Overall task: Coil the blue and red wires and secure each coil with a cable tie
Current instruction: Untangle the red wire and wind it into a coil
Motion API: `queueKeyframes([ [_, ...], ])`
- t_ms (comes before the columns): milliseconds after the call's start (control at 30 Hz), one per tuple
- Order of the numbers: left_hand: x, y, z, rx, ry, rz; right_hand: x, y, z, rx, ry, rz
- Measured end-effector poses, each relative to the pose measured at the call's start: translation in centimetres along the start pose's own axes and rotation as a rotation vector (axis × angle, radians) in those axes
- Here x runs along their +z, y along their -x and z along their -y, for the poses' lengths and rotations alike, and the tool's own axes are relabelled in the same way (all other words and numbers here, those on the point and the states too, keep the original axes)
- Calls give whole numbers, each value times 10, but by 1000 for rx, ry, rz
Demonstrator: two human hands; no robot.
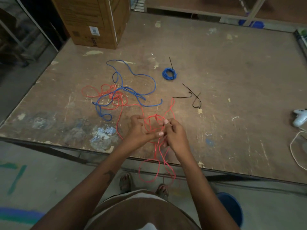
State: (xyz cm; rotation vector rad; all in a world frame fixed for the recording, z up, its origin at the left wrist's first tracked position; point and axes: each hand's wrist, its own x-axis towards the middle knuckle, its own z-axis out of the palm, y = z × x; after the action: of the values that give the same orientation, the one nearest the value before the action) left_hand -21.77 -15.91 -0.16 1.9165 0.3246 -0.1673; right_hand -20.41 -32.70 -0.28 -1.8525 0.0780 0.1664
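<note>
A long red wire (120,112) runs from a tangle at mid-left of the table to my hands near the front edge. My left hand (138,128) pinches loops of it with thumb and fingers. Close on the right, my right hand (174,132) grips the same red strands. Loose red loops (157,170) hang below the table edge. A loose blue wire (142,75) sprawls over the red tangle. One small blue coil (169,73) lies farther back with a black cable tie around it. Loose black cable ties (193,98) lie right of centre.
The worn wooden table (232,72) carries a cardboard box (93,20) at the back left. A white device (300,117) with a white cord (294,150) sits at the right edge. A blue bucket (230,208) stands on the floor beside my feet.
</note>
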Motion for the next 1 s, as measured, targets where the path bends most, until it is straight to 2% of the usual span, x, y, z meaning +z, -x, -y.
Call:
queueKeyframes([
  [100, -2, 0, 2, 81, 35, 39, -3, 0, 2, 90, -291, 88],
  [167, -5, -2, 7, 206, 1, 120, -7, -2, 1, 116, -367, 94],
  [233, -7, 4, 4, 289, -156, 217, -10, -2, 0, 109, -377, 93],
  [300, -5, 9, 5, 333, -257, 233, -12, -1, 1, 84, -362, 102],
  [467, -5, 11, 12, 292, -32, 316, -16, -5, 3, -38, -237, 104],
  [533, -11, 10, 9, 268, 74, 287, -16, -4, 0, -77, -167, 106],
  [633, -15, 9, 0, 176, 299, 257, -14, 0, -5, -24, -153, 122],
  [700, -12, 11, -9, 78, 445, 221, -10, 5, -5, 28, -213, 138],
  [767, -11, 11, -17, 17, 491, 187, -4, 8, -4, 75, -322, 169],
  [867, -8, 9, -19, -1, 483, 128, -2, 13, -3, 60, -368, 182],
  [1000, -11, 7, -11, 144, 203, -60, -15, 12, 6, -67, -98, 130],
])
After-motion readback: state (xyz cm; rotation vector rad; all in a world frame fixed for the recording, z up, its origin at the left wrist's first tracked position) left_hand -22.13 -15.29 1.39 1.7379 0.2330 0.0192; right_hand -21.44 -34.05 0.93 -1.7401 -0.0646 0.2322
